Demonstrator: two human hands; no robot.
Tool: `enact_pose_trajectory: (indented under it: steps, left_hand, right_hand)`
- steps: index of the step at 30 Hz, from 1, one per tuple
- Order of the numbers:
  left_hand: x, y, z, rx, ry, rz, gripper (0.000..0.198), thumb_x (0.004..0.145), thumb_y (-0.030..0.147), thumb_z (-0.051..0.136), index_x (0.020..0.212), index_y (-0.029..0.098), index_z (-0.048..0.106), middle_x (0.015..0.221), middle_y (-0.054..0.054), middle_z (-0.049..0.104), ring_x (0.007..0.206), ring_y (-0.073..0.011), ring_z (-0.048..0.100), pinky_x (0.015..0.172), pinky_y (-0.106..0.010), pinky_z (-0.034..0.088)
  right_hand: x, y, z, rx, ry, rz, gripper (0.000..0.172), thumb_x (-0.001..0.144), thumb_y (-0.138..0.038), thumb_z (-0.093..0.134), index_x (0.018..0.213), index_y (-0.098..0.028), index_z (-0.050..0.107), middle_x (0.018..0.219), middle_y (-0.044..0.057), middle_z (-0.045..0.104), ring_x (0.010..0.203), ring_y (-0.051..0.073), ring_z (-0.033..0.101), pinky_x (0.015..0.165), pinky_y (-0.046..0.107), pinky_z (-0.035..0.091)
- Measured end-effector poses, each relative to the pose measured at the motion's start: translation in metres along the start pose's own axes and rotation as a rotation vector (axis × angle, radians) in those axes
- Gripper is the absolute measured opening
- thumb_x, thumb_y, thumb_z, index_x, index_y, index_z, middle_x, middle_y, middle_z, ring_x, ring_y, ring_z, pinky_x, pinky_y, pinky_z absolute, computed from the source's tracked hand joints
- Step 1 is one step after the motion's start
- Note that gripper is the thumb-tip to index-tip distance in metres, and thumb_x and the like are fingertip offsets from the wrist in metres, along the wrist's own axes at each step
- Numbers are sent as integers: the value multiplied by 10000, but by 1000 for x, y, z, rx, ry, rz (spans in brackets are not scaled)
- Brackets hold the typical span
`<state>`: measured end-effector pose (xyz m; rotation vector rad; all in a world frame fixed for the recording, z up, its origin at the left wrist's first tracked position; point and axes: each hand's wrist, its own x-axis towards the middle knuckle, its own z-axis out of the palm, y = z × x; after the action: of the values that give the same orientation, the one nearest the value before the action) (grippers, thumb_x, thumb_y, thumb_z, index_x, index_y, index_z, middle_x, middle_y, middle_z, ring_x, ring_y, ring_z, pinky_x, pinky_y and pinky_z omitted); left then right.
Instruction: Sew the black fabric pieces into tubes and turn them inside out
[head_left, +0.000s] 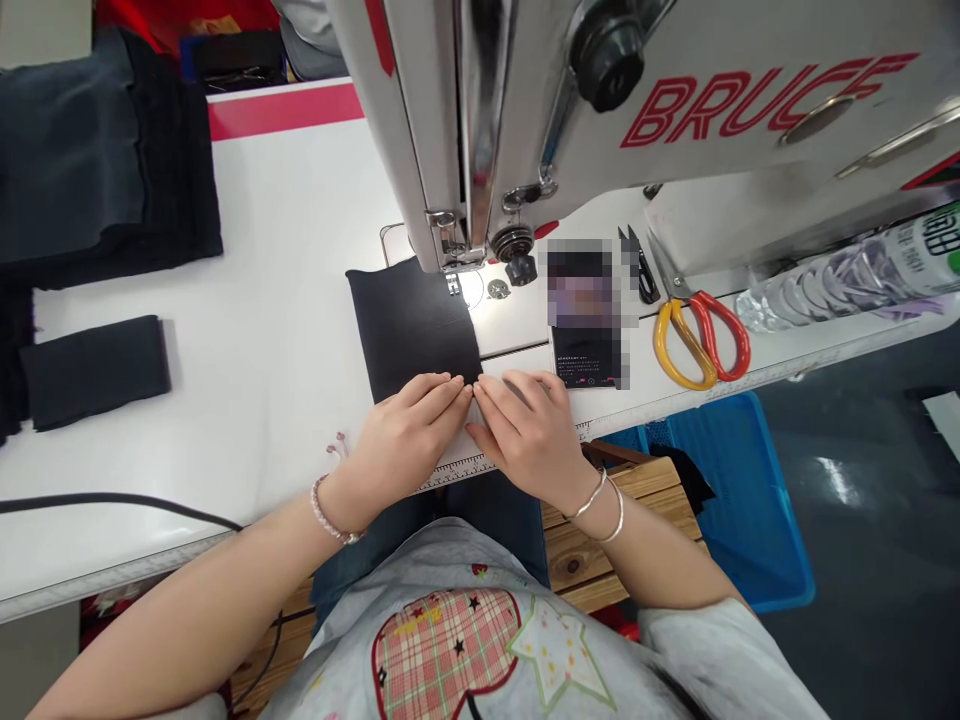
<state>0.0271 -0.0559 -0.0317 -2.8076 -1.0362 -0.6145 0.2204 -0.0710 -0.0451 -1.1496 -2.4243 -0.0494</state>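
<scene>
A small black fabric piece (412, 325) lies flat on the white sewing table (285, 250), its far edge under the presser foot (453, 282) of a white industrial sewing machine (675, 110). My left hand (405, 435) rests on the near edge of the fabric, fingers pressed together and pinching its corner. My right hand (529, 430) meets it fingertip to fingertip at the same near right corner, fingers curled down on the cloth edge.
A folded black strip (94, 370) and a stack of dark cloth (97, 160) lie at the left. Right of the needle sit a phone (589, 315), thread snips (637, 265), red-and-yellow scissors (701, 335) and a plastic bottle (847, 275). A blue bin (750, 490) stands below.
</scene>
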Motion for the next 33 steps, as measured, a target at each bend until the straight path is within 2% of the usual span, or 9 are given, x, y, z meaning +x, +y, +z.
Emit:
enact_pose_trajectory:
  steps: [9,14,17,21,33]
  left_hand:
    - [7,-12,2,35,39,-6,212,878,79,565,1073,51,646,999,-98,712,942,-230,630,805,-339,602]
    - [10,-20,7,4,30,-13,216,902,100,535,1089,81,642,1020,-95,710,965,-223,633,834,-358,602]
    - [11,-25,9,-13,23,-34,221,904,100,529,1091,83,646,1027,-95,708,977,-226,631,831,-363,600]
    - [15,-30,10,-25,26,-75,216,927,120,497,1071,112,657,1005,-78,711,965,-219,634,806,-361,597]
    - [22,-41,13,-51,28,-154,229,949,164,455,1024,156,672,956,-74,704,911,-201,605,740,-333,548]
  right_hand:
    - [14,4,-3,13,-81,34,369,977,-320,473,1223,-78,604,1248,125,650,1103,279,520,893,460,356]
    - [18,7,-1,15,-125,54,395,994,-350,426,1250,-96,588,1286,134,622,1088,273,508,910,464,332]
    - [21,9,1,6,-118,64,409,992,-371,425,1254,-101,585,1284,131,621,1042,268,506,917,462,321]
    - [29,12,3,-6,-107,70,418,985,-393,428,1227,-99,599,1251,129,635,969,266,495,843,438,331]
    - [44,18,9,52,-113,113,375,992,-375,404,1160,-106,604,1186,123,635,1018,271,493,855,418,345]
